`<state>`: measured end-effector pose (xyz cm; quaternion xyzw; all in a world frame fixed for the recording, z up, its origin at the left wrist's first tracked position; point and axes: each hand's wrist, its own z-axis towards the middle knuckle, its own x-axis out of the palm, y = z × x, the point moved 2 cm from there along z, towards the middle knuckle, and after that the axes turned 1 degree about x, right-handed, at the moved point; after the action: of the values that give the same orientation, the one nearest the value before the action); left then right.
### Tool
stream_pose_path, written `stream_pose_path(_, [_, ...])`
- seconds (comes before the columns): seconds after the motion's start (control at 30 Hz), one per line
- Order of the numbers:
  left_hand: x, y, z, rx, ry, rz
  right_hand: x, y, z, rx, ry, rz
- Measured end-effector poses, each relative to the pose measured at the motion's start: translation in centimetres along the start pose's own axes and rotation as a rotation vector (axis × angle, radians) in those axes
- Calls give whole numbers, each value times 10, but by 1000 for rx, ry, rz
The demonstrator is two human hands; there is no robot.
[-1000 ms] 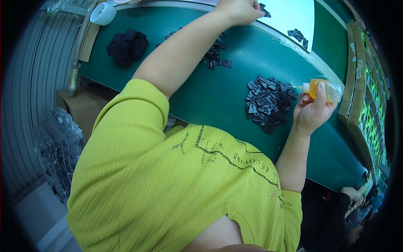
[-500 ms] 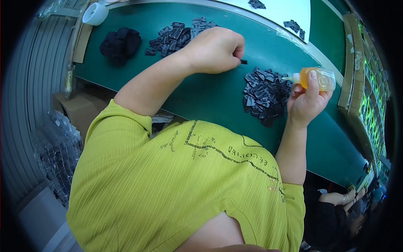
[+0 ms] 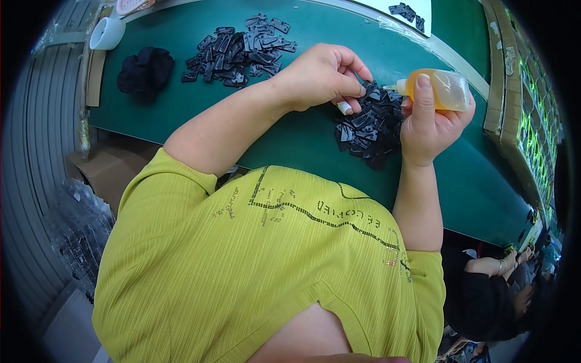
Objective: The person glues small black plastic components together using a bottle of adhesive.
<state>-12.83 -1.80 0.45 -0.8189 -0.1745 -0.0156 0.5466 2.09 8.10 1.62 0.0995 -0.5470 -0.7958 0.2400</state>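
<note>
My right hand (image 3: 431, 124) is closed around a small squeeze bottle of orange liquid (image 3: 440, 88), its nozzle pointing left over a heap of small black plastic parts (image 3: 370, 134) on the green table (image 3: 290, 142). My left hand (image 3: 321, 75) sits at the heap's upper left edge. Its fingers are curled and pinched on one black part close to the nozzle, and a white cover shows on one fingertip. A second, spread-out heap of the same black parts (image 3: 242, 47) lies farther back on the table.
A bundle of black cloth (image 3: 145, 69) and a white tape roll (image 3: 106, 33) lie at the far left. A white sheet with a few black parts (image 3: 411, 9) is at the back. Cardboard trays (image 3: 514, 103) line the right edge. Another person (image 3: 484, 290) sits lower right.
My left hand came back from the white sheet at the far edge to the near heap, carrying a small black piece. My right hand stayed put with the bottle.
</note>
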Motion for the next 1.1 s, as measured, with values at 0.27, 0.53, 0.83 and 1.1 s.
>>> stream_pose_path(0.27, [0, 1, 1, -3, 19, -13, 1, -1, -1, -22, 17, -17])
stream_pose_path(0.53, [1, 1, 1, -2, 22, -3, 0, -7, 1, -54, 36, -69])
stream_pose_path(0.83, [0, -1, 2, -17, -3, -23, -4, 2, 1, 49, -29, 72])
stream_pose_path(1.1, [0, -3, 1, -39, -23, -19, 5, 2, -11, 74, 78, 55])
